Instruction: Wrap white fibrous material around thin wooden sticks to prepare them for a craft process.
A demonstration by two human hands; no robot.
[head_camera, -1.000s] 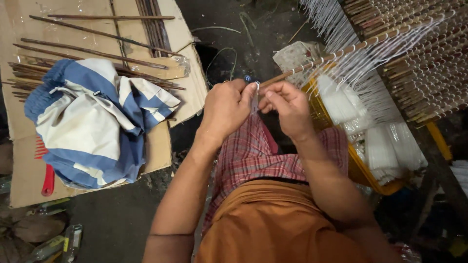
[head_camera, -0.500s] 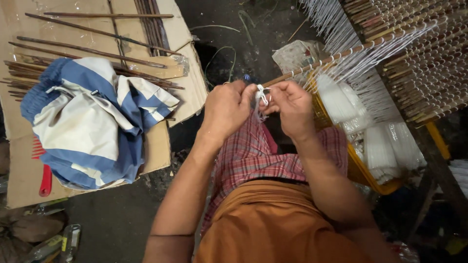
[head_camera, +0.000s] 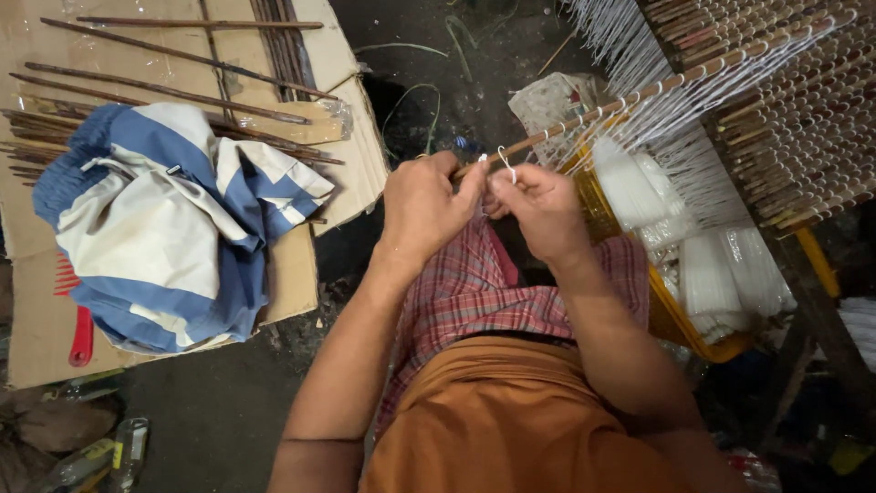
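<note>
My left hand [head_camera: 422,205] and my right hand [head_camera: 538,208] meet in front of my chest at the near end of a thin wooden stick [head_camera: 639,94] hung with white string loops [head_camera: 675,119]. The left fingers pinch the stick's tip. The right fingers pinch a white string loop [head_camera: 505,163] that stands up just above them. The stick slants up to the right toward a rack of many stick ends [head_camera: 794,119]. Under my hands lies my red checked cloth [head_camera: 484,292] over my lap.
A blue and white cloth [head_camera: 173,228] lies on flattened cardboard [head_camera: 301,274] at the left, with several long dark sticks [head_camera: 173,87] behind it. A yellow crate [head_camera: 671,315] with white bundles [head_camera: 721,274] stands at the right. Bottles [head_camera: 119,452] lie at the lower left.
My hands have stayed together at the stick's end. The right fingers have worked the white loop, which now stands up above them.
</note>
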